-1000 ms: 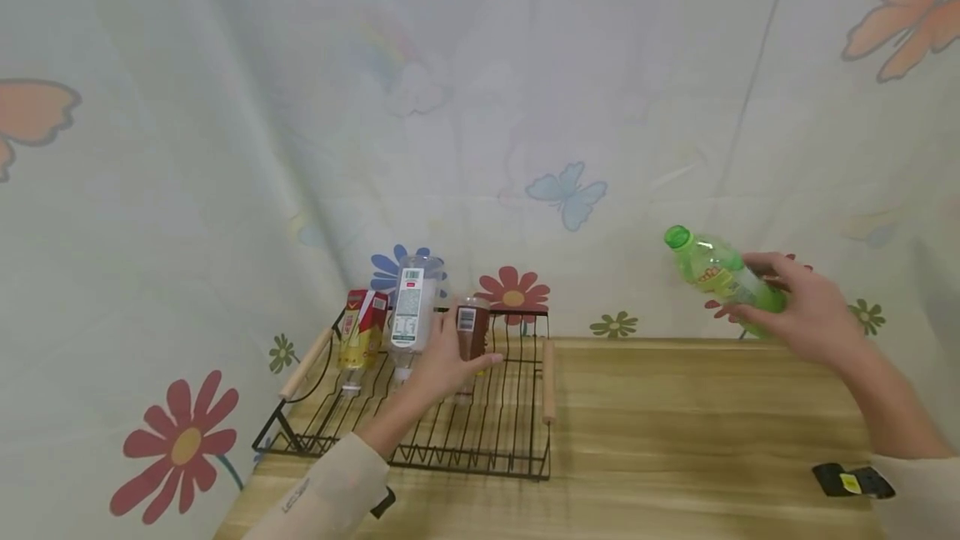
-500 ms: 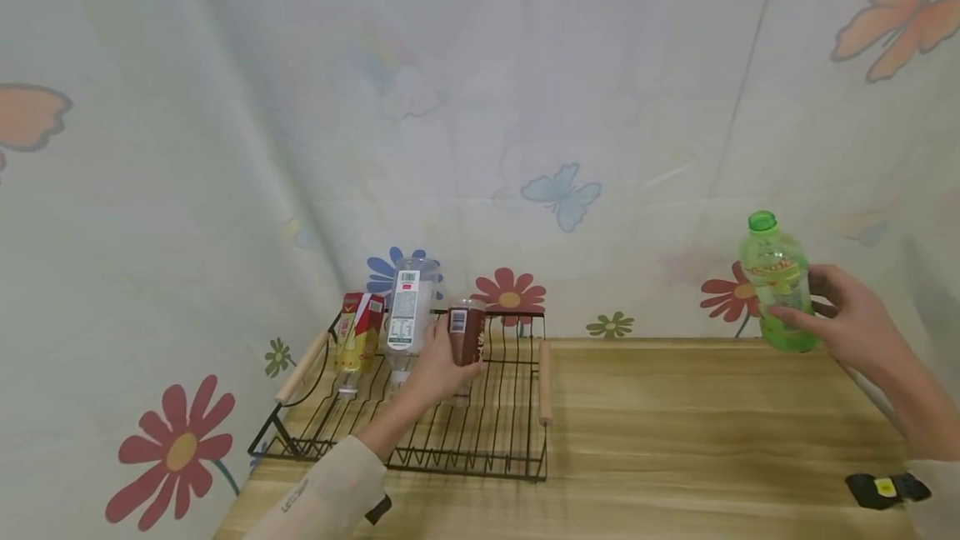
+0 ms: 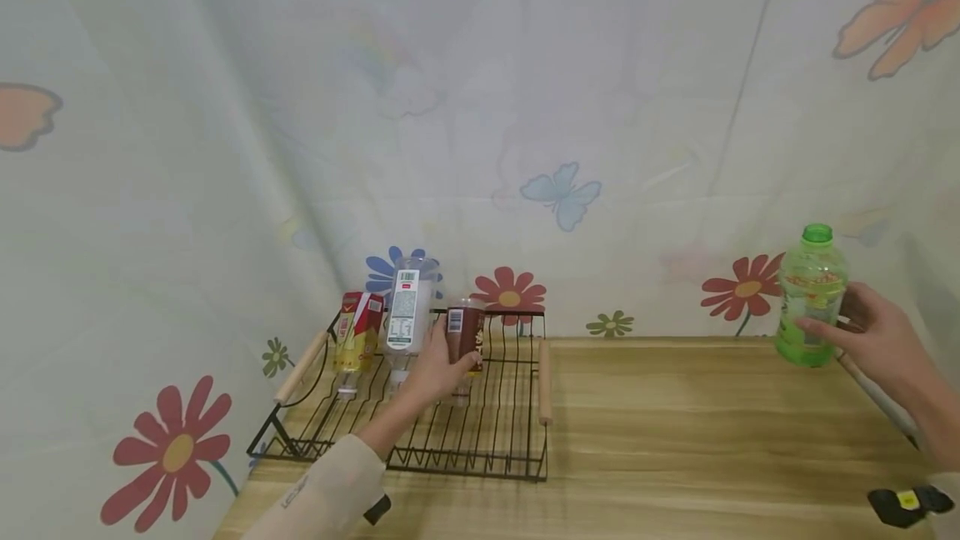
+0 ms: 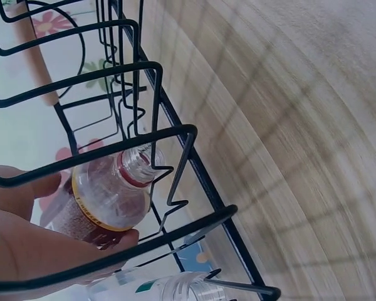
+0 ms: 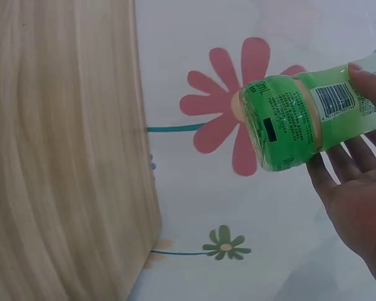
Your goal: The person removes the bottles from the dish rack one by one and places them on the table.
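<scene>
My left hand grips a clear plastic bottle with a brown label, which stands neck down in the black wire rack. In the left wrist view its uncapped neck sits among the wires, with thumb and fingers around the body. To its left in the rack, a clear bottle with a white label and a bottle with a red and yellow label also stand neck down. Far right, my right hand holds a green plastic bottle upright, its mouth uncapped, by the table's back right corner.
The rack has wooden handles on both sides and stands on the left of a wooden table. Behind the table hangs a pale curtain printed with flowers and butterflies. The table's right edge runs close below the green bottle.
My right hand has carried the green bottle to the right and lower, turning it from tilted to upright. My left hand has closed around the brown-labelled bottle, which has shifted slightly left.
</scene>
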Demonstrator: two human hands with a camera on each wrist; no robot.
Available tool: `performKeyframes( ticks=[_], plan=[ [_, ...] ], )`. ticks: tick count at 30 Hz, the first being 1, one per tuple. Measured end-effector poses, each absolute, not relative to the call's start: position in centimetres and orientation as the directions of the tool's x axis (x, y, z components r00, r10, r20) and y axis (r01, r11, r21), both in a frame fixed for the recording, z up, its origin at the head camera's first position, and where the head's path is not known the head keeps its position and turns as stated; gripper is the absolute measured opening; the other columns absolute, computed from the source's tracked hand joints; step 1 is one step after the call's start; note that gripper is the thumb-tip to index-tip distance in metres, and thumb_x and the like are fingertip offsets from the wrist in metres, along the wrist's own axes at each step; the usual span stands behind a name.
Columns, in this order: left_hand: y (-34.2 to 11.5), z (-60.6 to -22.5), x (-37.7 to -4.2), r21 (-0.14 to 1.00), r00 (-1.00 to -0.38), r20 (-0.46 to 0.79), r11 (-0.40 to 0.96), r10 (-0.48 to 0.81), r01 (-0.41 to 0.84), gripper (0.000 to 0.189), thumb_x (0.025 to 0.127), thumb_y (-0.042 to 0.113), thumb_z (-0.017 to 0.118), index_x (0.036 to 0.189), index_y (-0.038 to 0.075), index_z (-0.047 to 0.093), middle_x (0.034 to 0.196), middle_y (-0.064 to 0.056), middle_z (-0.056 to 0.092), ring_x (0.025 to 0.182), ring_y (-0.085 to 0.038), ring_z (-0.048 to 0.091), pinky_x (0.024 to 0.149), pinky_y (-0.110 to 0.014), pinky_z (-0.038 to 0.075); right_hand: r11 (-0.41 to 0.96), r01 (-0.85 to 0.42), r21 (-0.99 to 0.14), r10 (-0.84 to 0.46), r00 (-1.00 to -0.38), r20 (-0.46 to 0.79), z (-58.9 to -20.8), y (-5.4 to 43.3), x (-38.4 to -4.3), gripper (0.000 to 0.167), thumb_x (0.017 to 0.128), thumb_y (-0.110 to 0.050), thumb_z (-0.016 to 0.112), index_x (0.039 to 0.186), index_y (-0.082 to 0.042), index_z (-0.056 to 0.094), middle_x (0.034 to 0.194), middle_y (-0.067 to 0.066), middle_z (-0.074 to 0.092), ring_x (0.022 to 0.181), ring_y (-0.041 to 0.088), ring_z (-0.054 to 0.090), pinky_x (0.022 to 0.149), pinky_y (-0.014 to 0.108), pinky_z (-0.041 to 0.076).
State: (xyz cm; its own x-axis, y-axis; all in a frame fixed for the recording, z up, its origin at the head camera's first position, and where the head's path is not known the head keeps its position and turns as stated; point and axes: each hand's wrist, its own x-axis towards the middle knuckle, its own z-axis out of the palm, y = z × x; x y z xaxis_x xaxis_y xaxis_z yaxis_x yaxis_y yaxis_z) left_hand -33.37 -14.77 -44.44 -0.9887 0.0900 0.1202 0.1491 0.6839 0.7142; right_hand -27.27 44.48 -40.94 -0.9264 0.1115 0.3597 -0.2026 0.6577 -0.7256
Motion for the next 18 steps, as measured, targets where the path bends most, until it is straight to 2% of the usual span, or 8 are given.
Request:
performKeyframes(
  ticks=[2,3,5,8,12,15,18],
  plan=[
    [-14.8,-44.6,-33.4,0.713,-0.988,0.124,0.684,0.089,0.151,0.093,0.102,0.03,0.072,0.167,0.0,0.013,0.161,-0.033,0.033,0.136,-0.05,0.051,0.108,-0.065,0.046,0.65,-0.199,-0.734,0.116,-0.928,0.354,-41.5,44.8,-27.3,0.076,0.106,-0.034,0.068,0.167,-0.012,0.029,0.153,0.019,0.047,0.127,-0.003,0.044,0.119,0.033,0.04],
    [-14.8,-44.7,-33.5,0.712,-0.988,0.124,0.686,0.088,0.151,0.093,0.102,0.03,0.072,0.167,0.0,0.013,0.16,-0.033,0.034,0.136,-0.049,0.051,0.108,-0.065,0.047,0.644,-0.194,-0.74,0.119,-0.93,0.347,-41.8,45.0,-27.3,0.076,0.106,-0.034,0.068,0.168,-0.014,0.027,0.157,0.023,0.044,0.131,0.0,0.043,0.122,0.047,0.036],
    [-14.8,-44.9,-33.6,0.712,-0.988,0.126,0.686,0.087,0.151,0.094,0.102,0.029,0.073,0.167,0.0,0.012,0.16,-0.033,0.035,0.135,-0.049,0.051,0.108,-0.064,0.047,0.641,-0.177,-0.747,0.131,-0.934,0.333,-42.5,45.4,-27.4,0.078,0.106,-0.036,0.066,0.169,-0.017,0.024,0.161,0.032,0.036,0.14,0.012,0.041,0.118,0.07,0.029],
    [-14.8,-45.1,-33.6,0.711,-0.987,0.127,0.686,0.093,0.156,0.095,0.102,0.029,0.073,0.168,0.0,0.01,0.161,-0.034,0.033,0.137,-0.049,0.05,0.109,-0.064,0.046,0.635,-0.155,-0.757,0.161,-0.932,0.326,-43.5,46.0,-27.6,0.08,0.106,-0.038,0.067,0.169,-0.017,0.023,0.159,0.034,0.036,0.147,0.036,0.038,0.112,0.077,0.028],
    [-14.9,-45.2,-33.7,0.705,-0.986,0.13,0.689,0.105,0.166,0.096,0.102,0.029,0.072,0.168,-0.001,0.009,0.162,-0.035,0.03,0.139,-0.051,0.048,0.11,-0.065,0.044,0.633,-0.133,-0.762,0.195,-0.926,0.324,-44.9,46.8,-27.9,0.084,0.105,-0.042,0.068,0.17,-0.02,0.021,0.159,0.037,0.034,0.145,0.059,0.03,0.11,0.082,0.024],
    [-15.0,-45.2,-33.8,0.707,-0.987,0.123,0.689,0.105,0.161,0.095,0.103,0.03,0.072,0.167,-0.001,0.01,0.162,-0.035,0.031,0.139,-0.051,0.048,0.11,-0.065,0.044,0.634,-0.123,-0.764,0.197,-0.929,0.314,-45.8,47.4,-28.1,0.085,0.104,-0.043,0.068,0.171,-0.027,0.018,0.161,0.038,0.032,0.144,0.064,0.028,0.109,0.084,0.023],
    [-14.9,-45.2,-33.8,0.711,-0.988,0.115,0.686,0.104,0.155,0.095,0.103,0.031,0.071,0.167,-0.002,0.01,0.162,-0.034,0.031,0.14,-0.051,0.047,0.111,-0.065,0.044,0.634,-0.107,-0.766,0.203,-0.932,0.299,-46.7,48.0,-28.2,0.085,0.104,-0.04,0.069,0.171,-0.027,0.018,0.159,0.039,0.033,0.142,0.063,0.032,0.106,0.082,0.029]
  ],
)
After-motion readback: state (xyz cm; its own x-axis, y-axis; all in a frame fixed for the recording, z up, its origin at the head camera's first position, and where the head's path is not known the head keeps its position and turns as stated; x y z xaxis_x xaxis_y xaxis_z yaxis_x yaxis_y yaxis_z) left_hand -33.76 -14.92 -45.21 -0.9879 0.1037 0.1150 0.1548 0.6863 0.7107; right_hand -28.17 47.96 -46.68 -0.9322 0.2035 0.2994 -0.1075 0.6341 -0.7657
